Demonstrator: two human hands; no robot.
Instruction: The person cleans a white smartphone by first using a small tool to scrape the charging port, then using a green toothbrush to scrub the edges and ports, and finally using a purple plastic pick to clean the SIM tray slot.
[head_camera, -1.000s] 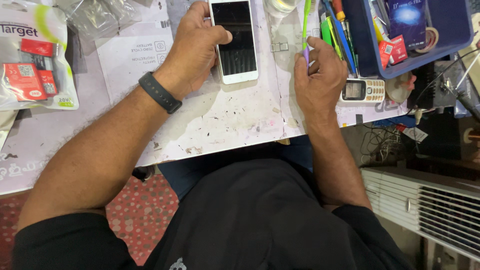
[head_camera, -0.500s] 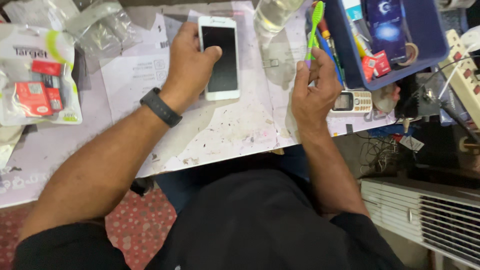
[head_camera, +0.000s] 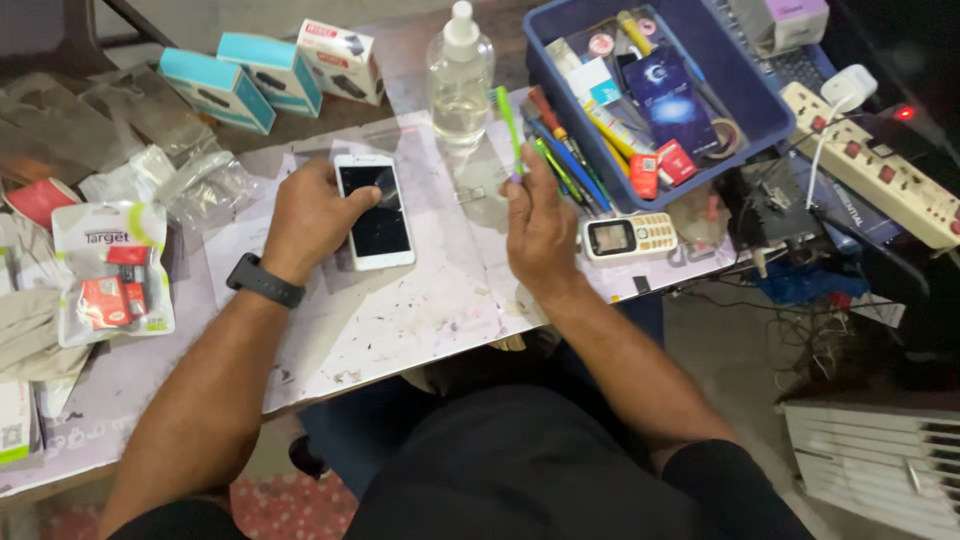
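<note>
A white smartphone (head_camera: 377, 215) with a dark screen lies face up on the white worktable (head_camera: 400, 320). My left hand (head_camera: 308, 215), with a black band on its wrist, grips the phone's left edge, thumb resting across the screen. My right hand (head_camera: 538, 220) is to the right of the phone and holds a thin green tool (head_camera: 508, 125) upright between its fingers, its tip pointing away from me. A clear plastic bottle (head_camera: 459, 85) with a white cap stands just behind both hands.
A blue bin (head_camera: 755, 95) full of tools and small parts sits at the right, a small white keypad phone (head_camera: 632, 236) beside it. Boxes (head_camera: 270, 70) and plastic pouches (head_camera: 112, 265) lie at the left. A power strip (head_camera: 880, 180) and cables are far right.
The view has tilted down, so the table sits lower in frame. My left hand stays on the phone and my right hand still holds the green tool.
</note>
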